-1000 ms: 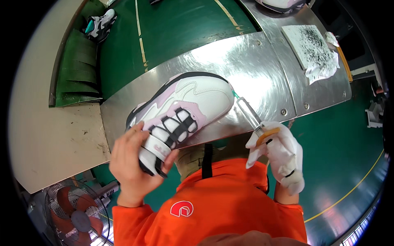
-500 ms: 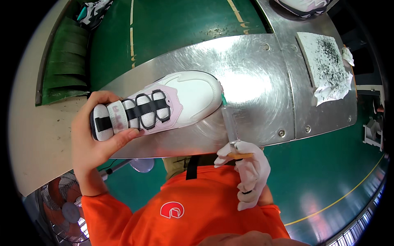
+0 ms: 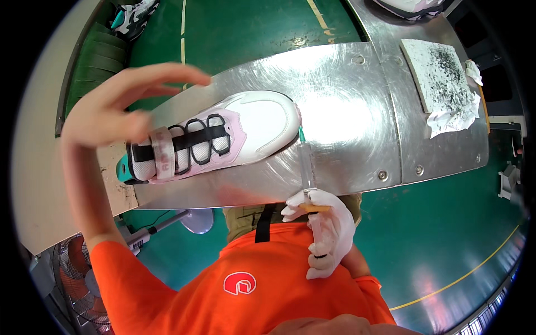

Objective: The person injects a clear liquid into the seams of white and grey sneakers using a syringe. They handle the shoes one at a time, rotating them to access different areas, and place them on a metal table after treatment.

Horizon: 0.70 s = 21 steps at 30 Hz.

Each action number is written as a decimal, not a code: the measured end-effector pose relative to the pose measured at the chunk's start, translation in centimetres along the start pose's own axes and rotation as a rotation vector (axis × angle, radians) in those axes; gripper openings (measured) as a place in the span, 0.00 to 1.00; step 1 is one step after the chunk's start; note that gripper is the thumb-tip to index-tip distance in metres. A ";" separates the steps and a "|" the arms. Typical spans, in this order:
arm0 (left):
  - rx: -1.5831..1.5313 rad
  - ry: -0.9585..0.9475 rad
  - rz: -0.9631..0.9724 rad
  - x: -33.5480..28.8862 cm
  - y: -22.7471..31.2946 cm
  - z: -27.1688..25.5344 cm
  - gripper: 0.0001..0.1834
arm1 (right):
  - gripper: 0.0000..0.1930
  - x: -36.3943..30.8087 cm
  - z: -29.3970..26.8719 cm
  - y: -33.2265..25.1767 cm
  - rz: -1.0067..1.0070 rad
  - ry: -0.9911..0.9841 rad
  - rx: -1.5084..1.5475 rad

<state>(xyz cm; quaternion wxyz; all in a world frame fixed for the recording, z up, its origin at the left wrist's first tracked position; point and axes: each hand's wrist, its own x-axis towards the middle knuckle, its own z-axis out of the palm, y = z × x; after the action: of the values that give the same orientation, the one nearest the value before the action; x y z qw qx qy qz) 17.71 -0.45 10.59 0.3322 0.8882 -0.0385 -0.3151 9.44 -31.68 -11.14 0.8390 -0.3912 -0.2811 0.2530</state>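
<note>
A white and pale pink sneaker with black laces lies on the metal tabletop, its toe pointing right and its teal heel to the left. My left hand is bare and hovers over the heel end, blurred, fingers stretched and apart, holding nothing. In a white glove, my right hand is closed around a clear syringe. The syringe's green tip is at the sole edge by the toe; whether it touches cannot be made out.
A white pad with black specks lies on the right of the metal table, crumpled paper at its lower edge. Another sneaker stands at the top right. Beyond runs a green belt with a dark-patterned shoe. A fan stands lower left.
My left hand has let go of the sneaker's heel and lifted up and to the left, fingers opening. The syringe stays at the toe in my right hand.
</note>
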 end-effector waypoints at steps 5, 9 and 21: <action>0.094 -0.303 0.045 9.2 0.3 2.0 0.35 | 0.52 -0.7 -0.1 0.1 0.078 0.045 0.033; 0.132 -0.375 0.122 12.3 0.2 3.4 0.35 | 0.54 -0.5 -0.1 0.2 -0.005 0.018 0.069; -0.007 0.260 0.558 -0.4 3.1 1.1 0.23 | 0.34 6.7 2.4 -12.2 0.047 -0.091 0.071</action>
<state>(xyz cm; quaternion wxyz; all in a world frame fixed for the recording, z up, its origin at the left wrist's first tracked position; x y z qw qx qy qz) 17.22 -3.33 12.07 0.4113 0.8750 -0.2371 -0.0953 15.11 -33.08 1.73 0.8325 -0.3557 -0.3007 0.2999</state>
